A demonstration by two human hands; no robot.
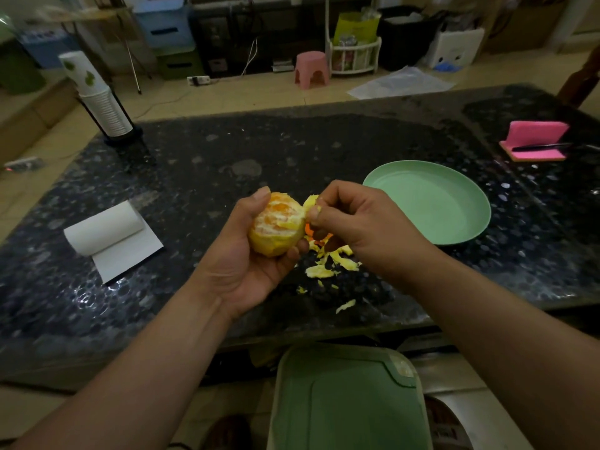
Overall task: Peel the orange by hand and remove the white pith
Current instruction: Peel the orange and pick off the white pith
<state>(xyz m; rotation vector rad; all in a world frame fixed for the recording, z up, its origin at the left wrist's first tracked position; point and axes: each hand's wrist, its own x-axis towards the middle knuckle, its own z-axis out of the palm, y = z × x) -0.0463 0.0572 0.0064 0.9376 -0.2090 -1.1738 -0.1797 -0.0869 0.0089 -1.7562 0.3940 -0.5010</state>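
Left hand [250, 254] cups half-peeled orange [277, 224] above table [201, 177]; right hand [354, 222] fingers pinch pith strip [310, 203]. Peel scraps [331, 258] below; green plate [431, 203] right, paper roll [107, 228] left.

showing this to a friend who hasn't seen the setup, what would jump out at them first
Dead centre, the left hand cradles a half-peeled orange while the right hand pinches a strip of pith off its side. Below lie scattered peel scraps on the dark speckled table. To the right sits an empty green plate.
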